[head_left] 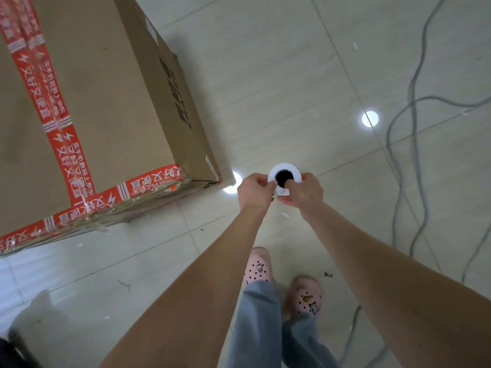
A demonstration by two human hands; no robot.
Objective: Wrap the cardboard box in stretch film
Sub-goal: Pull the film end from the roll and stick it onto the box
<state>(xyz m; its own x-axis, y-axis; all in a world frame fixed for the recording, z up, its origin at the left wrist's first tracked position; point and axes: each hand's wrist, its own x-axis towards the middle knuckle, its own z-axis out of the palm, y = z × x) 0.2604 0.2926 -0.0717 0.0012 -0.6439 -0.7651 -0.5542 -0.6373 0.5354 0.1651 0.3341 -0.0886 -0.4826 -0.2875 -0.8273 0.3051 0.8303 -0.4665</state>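
Fingers of left hand (pixel 254 187) pinch at the rim of the film roll (pixel 284 178), centre frame; right hand (pixel 305 191) grips it from below. Judgement: find the loose end, peel slowly. Box (pixel 87 107) sits upper left, partly cut off. Film edge itself not discernible.

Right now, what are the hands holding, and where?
The stretch film roll: right hand grips its side, left hand pinches at its edge.

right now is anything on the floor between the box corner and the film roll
Nothing solid: in the head view only bare tile with a bright lamp reflection separates the cardboard box from the stretch film roll.
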